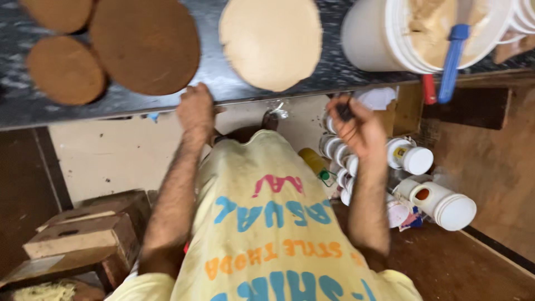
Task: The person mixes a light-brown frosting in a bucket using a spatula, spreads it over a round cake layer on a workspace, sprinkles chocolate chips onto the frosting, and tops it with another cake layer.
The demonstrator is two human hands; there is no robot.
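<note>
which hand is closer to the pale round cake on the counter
Left. The left hand rests on the counter edge just below and beside the pale round cake. The right hand hangs lower, off the counter, holding a small dark thing.
</note>
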